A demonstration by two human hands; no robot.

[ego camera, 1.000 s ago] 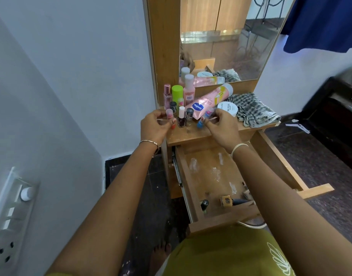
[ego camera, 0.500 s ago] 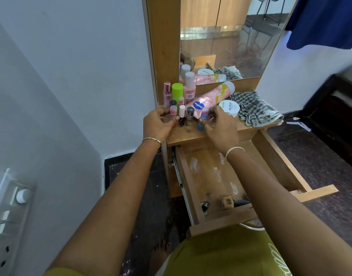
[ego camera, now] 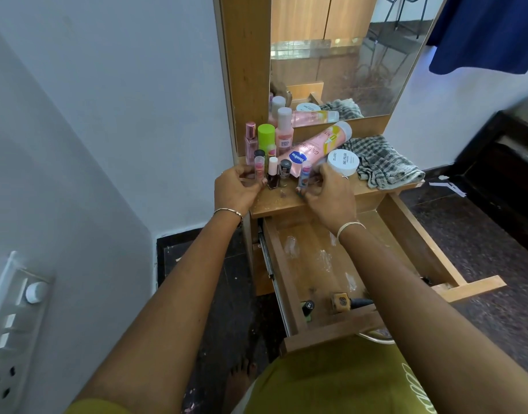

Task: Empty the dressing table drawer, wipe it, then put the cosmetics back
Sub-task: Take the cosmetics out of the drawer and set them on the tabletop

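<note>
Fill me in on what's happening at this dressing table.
A person is clearing out the open drawer. Most cosmetics already stand on the tabletop beside a checked cloth. The left hand holds a small pink-capped tube; the right hand grips a blue tube. A few small items remain at the drawer's front, and white smears mark its floor.

The drawer [ego camera: 313, 264] is bare wood with dull white smears. The dressing table top [ego camera: 286, 201] is smooth wood. The checked cloth [ego camera: 382, 165] looks soft and rough. The pink lotion tube [ego camera: 313, 147] is shiny plastic.
</note>
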